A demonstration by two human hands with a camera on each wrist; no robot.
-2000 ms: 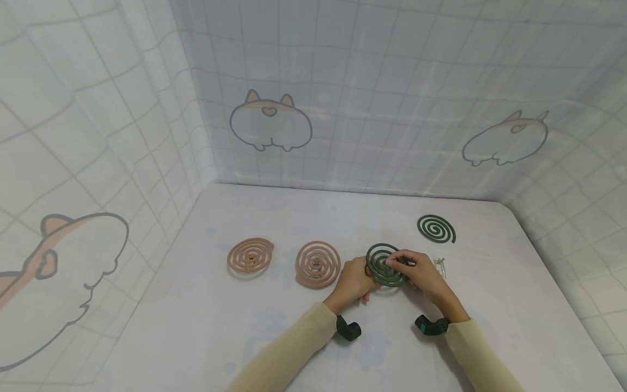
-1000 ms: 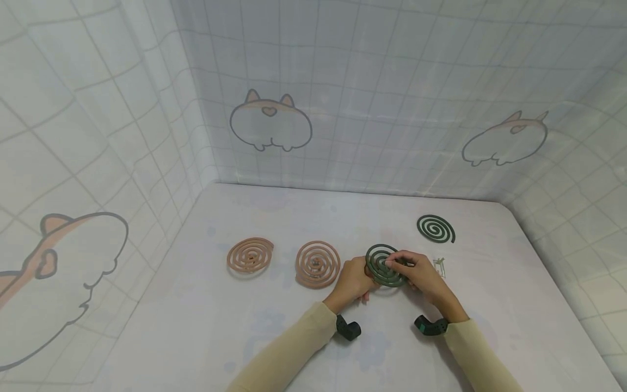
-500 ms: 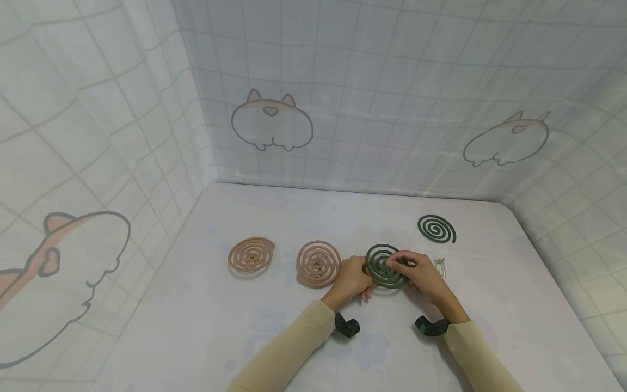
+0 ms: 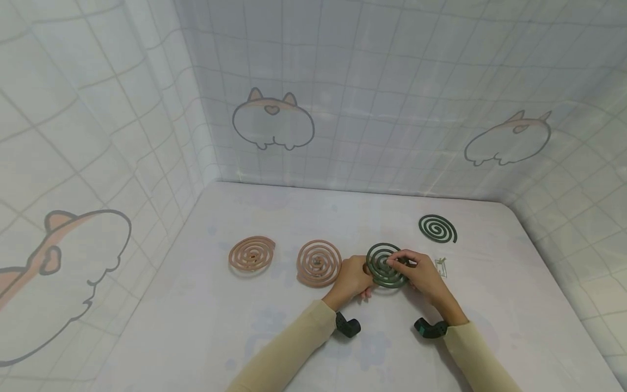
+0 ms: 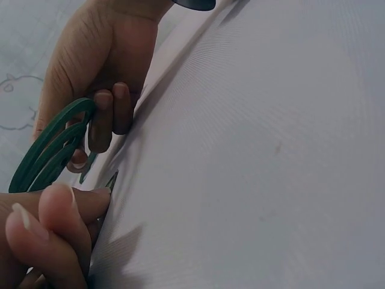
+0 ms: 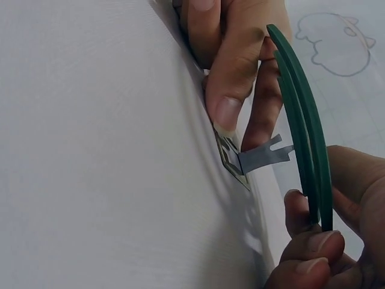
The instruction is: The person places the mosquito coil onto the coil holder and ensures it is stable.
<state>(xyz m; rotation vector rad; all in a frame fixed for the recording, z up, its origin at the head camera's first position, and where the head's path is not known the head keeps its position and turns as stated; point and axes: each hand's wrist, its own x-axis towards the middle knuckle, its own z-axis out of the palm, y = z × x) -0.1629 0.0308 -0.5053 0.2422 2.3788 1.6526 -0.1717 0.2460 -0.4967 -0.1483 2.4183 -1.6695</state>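
Note:
In the head view, a dark green mosquito coil (image 4: 384,265) is held a little above the table between my two hands. My right hand (image 4: 425,275) grips the coil, its thumb and index finger near the centre from above. Seen from the right wrist, more right-hand fingers (image 6: 307,250) support the coil's lower edge. My left hand (image 4: 354,279) pinches a small metal coil stand (image 6: 263,158) under the coil. The stand's forked tip points at the coil's middle and reaches close to it; whether it is inserted I cannot tell.
Two brown mosquito coils, one at the left (image 4: 252,255) and one near my left hand (image 4: 318,264), sit raised on the white-covered table (image 4: 313,209). Another green coil (image 4: 437,228) lies at the back right. A loose metal stand (image 4: 441,267) lies beside my right hand.
My left hand has shifted slightly beneath the green coil. The right hand keeps its hold, and the other coils stay where they were.

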